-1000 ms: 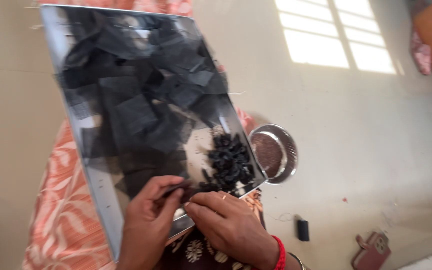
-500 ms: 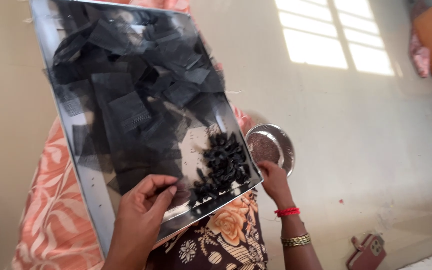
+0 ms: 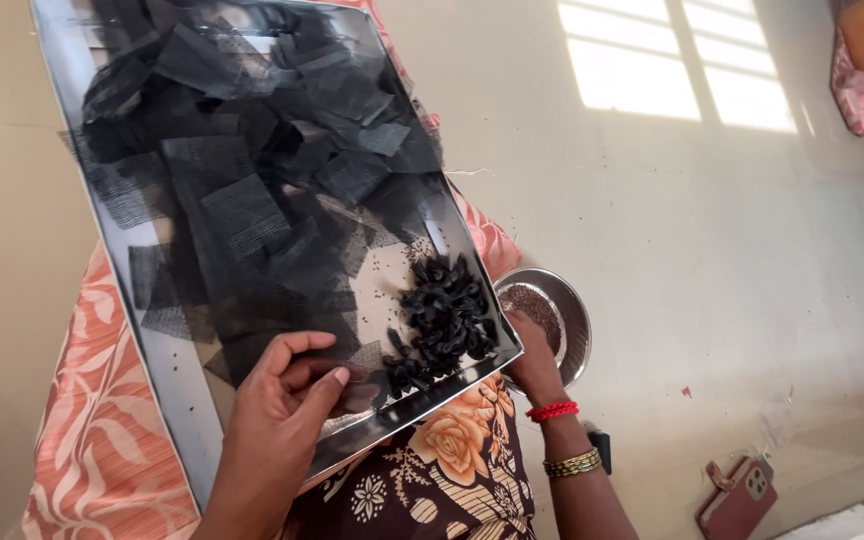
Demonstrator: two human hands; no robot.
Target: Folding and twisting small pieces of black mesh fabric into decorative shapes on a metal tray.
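A steel tray (image 3: 180, 398) lies tilted across my lap. Several black mesh squares (image 3: 252, 160) cover most of it, and a heap of small black tied bundles (image 3: 447, 318) sits near its lower right corner. My left hand (image 3: 277, 415) rests on the tray's near edge, fingers curled around a mesh square (image 3: 352, 385). My right hand (image 3: 530, 358) reaches down past the tray's corner into a small steel bowl (image 3: 578, 322) of brown seeds (image 3: 537, 300). The tray hides its fingertips.
The bowl stands on a smooth beige floor with a sunlit patch at the upper right. A phone in a red case (image 3: 742, 495) and a small black object (image 3: 602, 448) lie on the floor near my right arm. Orange patterned cloth (image 3: 82, 430) covers my left knee.
My right hand left the tray, where it worked beside the left, and went down to the seed bowl. My left hand stayed on the tray's near edge.
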